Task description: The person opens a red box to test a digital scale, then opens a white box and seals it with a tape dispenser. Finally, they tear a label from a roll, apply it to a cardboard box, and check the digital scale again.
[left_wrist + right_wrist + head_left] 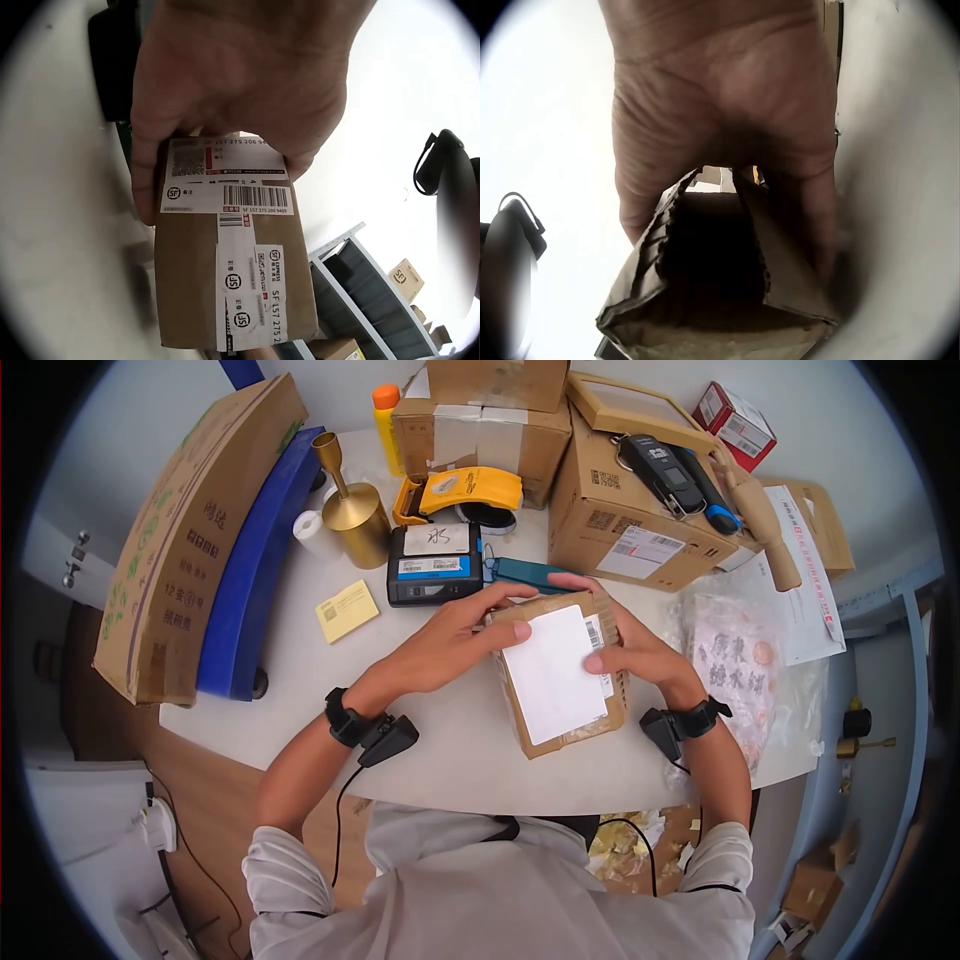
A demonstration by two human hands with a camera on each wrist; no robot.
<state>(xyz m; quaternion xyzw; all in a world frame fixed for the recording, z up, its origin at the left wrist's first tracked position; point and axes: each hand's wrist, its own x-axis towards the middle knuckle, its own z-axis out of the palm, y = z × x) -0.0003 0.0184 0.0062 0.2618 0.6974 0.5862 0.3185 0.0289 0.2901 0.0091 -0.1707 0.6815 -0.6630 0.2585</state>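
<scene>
Both hands hold a small brown cardboard box [187, 277] above the white table, near its front edge. A large white label [555, 675] covers the face turned up toward the head camera. My left hand [450, 640] grips the left side, thumb on the label's edge and other fingers behind. Opposite it, my right hand [640, 645] grips the right side with its thumb by a barcode. In the left wrist view, several courier stickers [255, 196] run across the closed end. The right wrist view shows the other end open, with torn cardboard edges [656, 240] and a dark inside.
Beyond the hands stand a black device [435, 575], a teal object [530, 574] and a yellow tool [470, 490]. Yellow sticky notes [347, 610] lie at left, near a brass vessel [355, 515]. Larger cartons [640, 510] fill the back; a plastic bag [735, 660] lies right.
</scene>
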